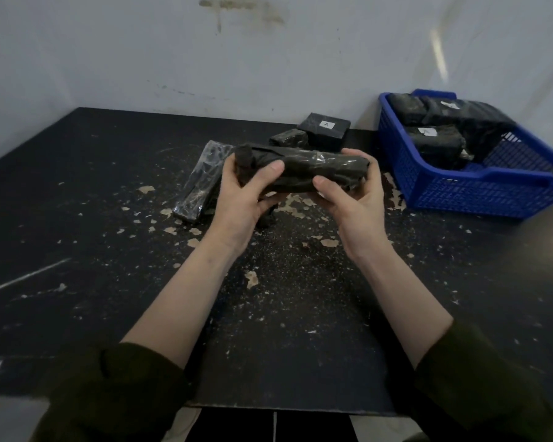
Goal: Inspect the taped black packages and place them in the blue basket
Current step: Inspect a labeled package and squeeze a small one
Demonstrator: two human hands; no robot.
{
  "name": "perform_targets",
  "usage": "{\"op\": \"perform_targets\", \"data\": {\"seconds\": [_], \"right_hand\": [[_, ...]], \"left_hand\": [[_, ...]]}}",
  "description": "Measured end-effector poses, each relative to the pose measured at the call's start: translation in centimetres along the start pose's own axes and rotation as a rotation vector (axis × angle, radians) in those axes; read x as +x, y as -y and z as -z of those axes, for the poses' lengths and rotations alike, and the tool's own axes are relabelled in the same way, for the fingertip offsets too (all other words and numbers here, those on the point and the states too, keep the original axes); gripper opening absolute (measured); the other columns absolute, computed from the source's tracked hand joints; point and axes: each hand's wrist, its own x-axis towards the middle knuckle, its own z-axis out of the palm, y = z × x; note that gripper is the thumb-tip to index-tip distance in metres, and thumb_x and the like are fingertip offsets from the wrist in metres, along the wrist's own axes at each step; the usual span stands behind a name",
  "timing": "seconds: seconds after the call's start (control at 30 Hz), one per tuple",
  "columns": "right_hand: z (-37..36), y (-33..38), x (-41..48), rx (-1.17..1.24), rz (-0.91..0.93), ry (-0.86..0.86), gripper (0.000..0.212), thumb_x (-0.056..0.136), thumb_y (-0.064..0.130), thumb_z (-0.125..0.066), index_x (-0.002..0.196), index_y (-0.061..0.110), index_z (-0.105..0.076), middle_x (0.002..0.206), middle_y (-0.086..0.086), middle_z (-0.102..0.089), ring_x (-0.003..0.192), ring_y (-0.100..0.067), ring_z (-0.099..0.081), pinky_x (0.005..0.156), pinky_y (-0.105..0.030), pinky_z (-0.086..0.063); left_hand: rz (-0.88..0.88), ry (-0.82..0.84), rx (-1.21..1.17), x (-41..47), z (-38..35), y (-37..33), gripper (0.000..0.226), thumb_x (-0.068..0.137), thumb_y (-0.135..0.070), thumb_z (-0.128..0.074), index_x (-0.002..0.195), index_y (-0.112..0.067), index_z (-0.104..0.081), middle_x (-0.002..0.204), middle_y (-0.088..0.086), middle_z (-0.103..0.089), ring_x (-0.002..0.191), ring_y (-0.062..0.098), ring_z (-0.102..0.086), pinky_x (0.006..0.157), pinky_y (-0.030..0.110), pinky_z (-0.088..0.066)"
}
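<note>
From my station I see both hands holding one long taped black package (pixel 304 170) above the middle of the table (pixel 109 218): the left hand (pixel 246 199) curls round its 9 o'clock end, the right hand (pixel 355 199) grips the 3 o'clock end. The blue basket (pixel 460 193) sits at 2 o'clock, holding several stowed packages (pixel 434 143), while three loose packages (pixel 324 130) lie on the table between 10 and 12 o'clock of the held one.

Long taped black package (pixel 313 170) aloft, level, left of part-filled blue basket (pixel 460 194)
</note>
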Motion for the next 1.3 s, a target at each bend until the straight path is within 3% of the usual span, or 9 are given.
{"op": "perform_targets", "data": {"seconds": [0.13,0.3,0.5,0.63,0.77,0.87,1.0,1.13,1.3], "right_hand": [[-0.6,-0.6,-0.4,-0.007,0.006,0.025,0.056,0.070,0.023,-0.082,0.117,0.023,-0.052,0.119,-0.008,-0.061,0.117,-0.033,-0.062,0.098,-0.054,-0.054],[-0.8,-1.1,-0.1,-0.051,-0.059,-0.068,0.043,0.074,0.019,-0.080,0.108,0.017,-0.054,0.104,-0.004,-0.067,0.103,-0.027,-0.069,0.093,-0.057,-0.055],[-0.7,-1.0,0.1,-0.139,-0.016,-0.104,0.041,0.075,0.019,-0.082,0.108,0.015,-0.057,0.106,-0.009,-0.067,0.106,-0.029,-0.067,0.093,-0.046,-0.057],[-0.6,-0.8,0.1,-0.084,-0.023,-0.039,0.034,0.078,0.022,-0.078,0.106,0.020,-0.059,0.114,-0.014,-0.064,0.110,-0.029,-0.066,0.091,-0.045,-0.058],[-0.6,-0.1,0.1,0.013,-0.043,-0.030,0.009,0.096,0.007,-0.057,0.104,0.013,-0.057,0.104,-0.003,-0.065,0.094,-0.011,-0.068,0.081,-0.034,-0.058],[-0.8,0.1,0.1,-0.004,-0.031,-0.058,0.008,0.098,0.007,-0.057,0.103,0.013,-0.059,0.101,0.000,-0.067,0.096,-0.013,-0.068,0.089,-0.043,-0.059],[-0.8,0.3,-0.2,-0.117,0.077,-0.118,0.037,0.088,0.013,-0.073,0.120,0.019,-0.055,0.114,-0.002,-0.060,0.109,-0.018,-0.065,0.096,-0.048,-0.056],[-0.4,0.2,-0.4,-0.356,0.248,-0.149,0.065,0.075,0.026,-0.085,0.129,0.021,-0.048,0.125,-0.004,-0.053,0.115,-0.018,-0.061,0.097,-0.042,-0.055],[-0.9,0.1,-1.1,-0.390,0.313,0.022,0.058,0.081,0.013,-0.074,0.135,0.012,-0.052,0.134,-0.014,-0.045,0.120,-0.021,-0.055,0.092,-0.024,-0.054]], "left_hand": [[-0.043,-0.171,0.137,0.4,0.2,0.6,0.070,0.061,-0.030,-0.085,0.122,-0.010,-0.058,0.118,0.007,-0.069,0.109,0.021,-0.068,0.096,0.046,-0.055],[-0.079,-0.205,0.214,0.3,0.2,1.4,0.044,0.075,-0.017,-0.084,0.113,-0.010,-0.064,0.107,0.003,-0.073,0.101,0.016,-0.070,0.096,0.041,-0.055],[-0.018,-0.150,0.153,0.5,0.2,1.4,0.073,0.054,-0.035,-0.089,0.118,-0.013,-0.061,0.114,0.005,-0.072,0.107,0.019,-0.069,0.099,0.046,-0.053],[-0.039,-0.169,0.131,0.6,0.3,1.2,0.070,0.054,-0.034,-0.088,0.115,-0.011,-0.063,0.113,0.006,-0.073,0.106,0.019,-0.070,0.098,0.046,-0.053],[-0.055,-0.160,0.149,0.7,0.6,1.1,0.069,0.054,-0.039,-0.088,0.112,-0.012,-0.064,0.114,0.005,-0.072,0.109,0.020,-0.068,0.101,0.046,-0.052],[-0.047,-0.152,0.171,0.8,0.6,1.2,0.080,0.054,-0.044,-0.089,0.120,-0.010,-0.060,0.119,0.006,-0.070,0.113,0.021,-0.067,0.102,0.047,-0.050],[-0.067,-0.220,0.330,0.5,0.4,1.3,0.082,0.064,-0.050,-0.086,0.132,-0.024,-0.047,0.127,-0.004,-0.060,0.115,0.010,-0.061,0.102,0.040,-0.051],[-0.217,-0.184,0.467,-0.3,0.0,0.9,0.052,0.079,-0.037,-0.080,0.122,-0.021,-0.057,0.116,-0.002,-0.065,0.106,0.009,-0.065,0.094,0.031,-0.055],[-0.191,0.046,0.413,-0.9,-0.9,1.0,0.053,0.077,-0.030,-0.076,0.124,-0.015,-0.056,0.121,-0.001,-0.065,0.108,0.007,-0.066,0.092,0.028,-0.055]]}}
